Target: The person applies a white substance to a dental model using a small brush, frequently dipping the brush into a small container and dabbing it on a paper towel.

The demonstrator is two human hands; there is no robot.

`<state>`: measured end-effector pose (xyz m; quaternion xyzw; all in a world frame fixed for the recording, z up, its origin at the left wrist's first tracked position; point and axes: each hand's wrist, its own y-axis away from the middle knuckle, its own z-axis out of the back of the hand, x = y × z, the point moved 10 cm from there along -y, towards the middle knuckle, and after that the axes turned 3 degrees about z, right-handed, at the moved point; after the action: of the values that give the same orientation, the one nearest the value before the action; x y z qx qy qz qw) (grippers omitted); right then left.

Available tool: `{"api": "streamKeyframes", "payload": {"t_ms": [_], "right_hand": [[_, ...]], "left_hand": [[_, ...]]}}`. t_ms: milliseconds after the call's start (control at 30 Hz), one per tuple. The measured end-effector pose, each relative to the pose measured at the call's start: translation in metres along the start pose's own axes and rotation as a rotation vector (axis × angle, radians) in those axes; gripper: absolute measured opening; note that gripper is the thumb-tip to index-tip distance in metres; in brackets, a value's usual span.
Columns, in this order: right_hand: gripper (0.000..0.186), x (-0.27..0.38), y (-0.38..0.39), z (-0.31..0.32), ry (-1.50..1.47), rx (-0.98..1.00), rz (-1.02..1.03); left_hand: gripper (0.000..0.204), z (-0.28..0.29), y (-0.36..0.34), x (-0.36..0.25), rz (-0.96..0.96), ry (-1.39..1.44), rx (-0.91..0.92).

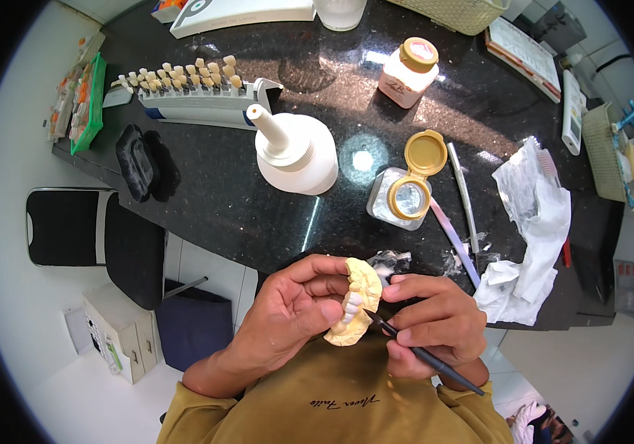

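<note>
A dark, glossy speckled counter curves across the room, a white bottle and an open gold-lidded jar standing back from its near edge. Just off that edge, in the hands, is a pale-yellow dental model, arched, matte and bumpy along its ridge, with a short row of smooth white teeth. The left hand pinches it between thumb and fingers; the right hand grips a slim black tool, its tip at the model beside those teeth.
</note>
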<state>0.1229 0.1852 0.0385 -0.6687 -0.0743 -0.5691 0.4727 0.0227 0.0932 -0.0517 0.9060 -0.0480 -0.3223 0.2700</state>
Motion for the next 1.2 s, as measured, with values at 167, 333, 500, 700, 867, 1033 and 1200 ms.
{"api": "streamKeyframes", "payload": {"t_ms": [167,333,500,700,867,1033,1200], "right_hand": [[0.028,-0.002,0.001,0.008,-0.021,-0.033,-0.025],[0.02,-0.02,0.02,0.025,0.226,-0.029,-0.396],[0.018,-0.031,0.019,0.022,0.321,0.039,-0.435],[0.017,-0.031,0.018,0.021,0.35,0.037,-0.406],[0.016,-0.03,0.017,0.02,0.375,0.039,-0.387],[0.018,-0.029,0.02,0.021,0.399,0.034,-0.428],[0.018,-0.028,0.018,0.018,0.41,0.064,-0.376]], "left_hand": [[0.058,0.001,0.001,0.0,0.033,-0.013,-0.022],[0.06,0.008,0.014,0.003,0.103,-0.031,-0.089],[0.064,0.015,0.021,0.02,0.184,-0.017,-0.122],[0.064,0.019,0.022,0.023,0.167,0.006,-0.141],[0.065,0.019,0.02,0.023,0.179,0.016,-0.132],[0.065,0.019,0.019,0.023,0.181,0.013,-0.139],[0.063,0.02,0.019,0.024,0.192,0.001,-0.135]]}}
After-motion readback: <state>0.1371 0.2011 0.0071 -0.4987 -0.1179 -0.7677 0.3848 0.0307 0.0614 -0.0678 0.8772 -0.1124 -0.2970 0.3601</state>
